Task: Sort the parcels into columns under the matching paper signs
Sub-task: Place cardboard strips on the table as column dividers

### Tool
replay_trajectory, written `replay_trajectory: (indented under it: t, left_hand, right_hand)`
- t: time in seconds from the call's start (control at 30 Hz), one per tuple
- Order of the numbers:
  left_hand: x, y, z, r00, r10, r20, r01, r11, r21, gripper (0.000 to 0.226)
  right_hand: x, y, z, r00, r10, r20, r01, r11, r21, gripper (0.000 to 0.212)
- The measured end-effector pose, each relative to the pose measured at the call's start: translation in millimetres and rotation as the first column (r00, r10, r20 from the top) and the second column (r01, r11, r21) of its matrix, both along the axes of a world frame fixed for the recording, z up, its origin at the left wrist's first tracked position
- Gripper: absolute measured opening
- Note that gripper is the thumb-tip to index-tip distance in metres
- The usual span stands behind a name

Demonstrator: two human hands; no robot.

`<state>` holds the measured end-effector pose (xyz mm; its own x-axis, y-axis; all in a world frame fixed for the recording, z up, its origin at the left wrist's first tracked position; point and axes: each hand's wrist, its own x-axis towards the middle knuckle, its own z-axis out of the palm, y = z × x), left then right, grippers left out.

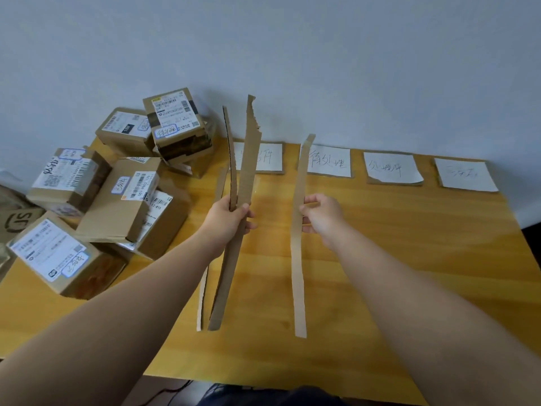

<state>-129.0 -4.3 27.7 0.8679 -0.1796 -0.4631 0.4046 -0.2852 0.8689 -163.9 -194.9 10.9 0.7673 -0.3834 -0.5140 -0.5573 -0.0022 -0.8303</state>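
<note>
My left hand (231,216) grips a bundle of long cardboard strips (248,159) upright over the middle of the yellow table (409,244). My right hand (322,215) pinches a single cardboard strip (299,259) a little to the right, also held upright. Several white paper signs with handwriting lie in a row along the far edge: one partly hidden behind the strips (269,156), then others (329,161) (390,168) (465,174). Several cardboard parcels with labels are heaped at the table's left end (126,194).
A grey wall runs behind the table. The topmost parcel (175,121) leans against the wall at the back of the heap. A brown printed bag (14,221) sits at the far left edge. A dark cable (175,389) lies on the floor below the near edge.
</note>
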Motion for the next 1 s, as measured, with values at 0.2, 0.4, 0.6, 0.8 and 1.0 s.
replay_trajectory:
  t: [0.2, 0.4, 0.6, 0.8, 1.0]
  left_hand:
    - [8.9, 9.1, -19.7, 0.999, 0.019, -0.050, -0.018, 1.000, 0.006, 0.021]
    - [11.2, 15.0, -30.8, 0.995, 0.006, -0.098, -0.006, 1.000, -0.005, 0.020]
    - [14.6, 11.3, -35.5, 0.990, -0.004, -0.140, 0.003, 1.000, -0.008, 0.023]
    - [15.4, 11.0, -34.8, 0.981, -0.009, -0.196, 0.001, 0.999, -0.041, 0.025]
    - [11.5, 13.5, -34.3, 0.987, -0.022, -0.156, 0.023, 1.000, 0.004, 0.012]
  right_hand:
    - [7.4, 13.0, -41.6, 0.997, -0.023, -0.079, 0.029, 0.997, 0.069, 0.011]
    - [7.3, 20.9, -70.6, 0.986, -0.029, -0.166, 0.038, 0.998, 0.049, 0.013]
    - [8.2, 21.9, -78.9, 0.980, -0.010, -0.198, -0.002, 0.998, -0.058, 0.013]
    - [5.1, 22.3, -84.8, 0.976, 0.018, -0.218, -0.046, 0.991, -0.123, 0.021]
    - [3.8, 22.6, -93.7, 0.971, -0.002, -0.241, -0.038, 0.986, -0.162, 0.024]
